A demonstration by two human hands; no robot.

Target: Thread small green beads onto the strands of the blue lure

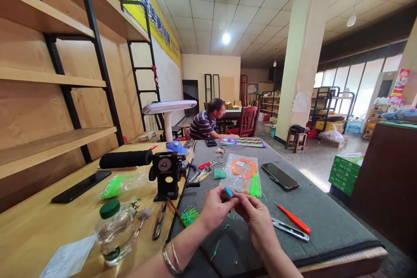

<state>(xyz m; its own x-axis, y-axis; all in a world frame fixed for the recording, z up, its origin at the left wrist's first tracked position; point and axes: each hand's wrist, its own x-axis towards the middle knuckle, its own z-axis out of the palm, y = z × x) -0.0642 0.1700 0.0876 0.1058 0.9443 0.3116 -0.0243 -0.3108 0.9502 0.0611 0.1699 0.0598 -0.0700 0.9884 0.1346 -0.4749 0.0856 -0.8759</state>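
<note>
From the small blue piece at the clock's centre, a green bristly bundle lies toward eight o'clock on the grey worktop. My left hand pinches that piece; my right hand bunches its fingers at four o'clock, gripping what I cannot tell. Farther out at four sits an orange tool.

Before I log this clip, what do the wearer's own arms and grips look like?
The left grip and right grip are ungloved human hands. Two slim, silvery, rounded bangles circle the left forearm; none shows on the right forearm. No sleeve is visible on either.
</note>
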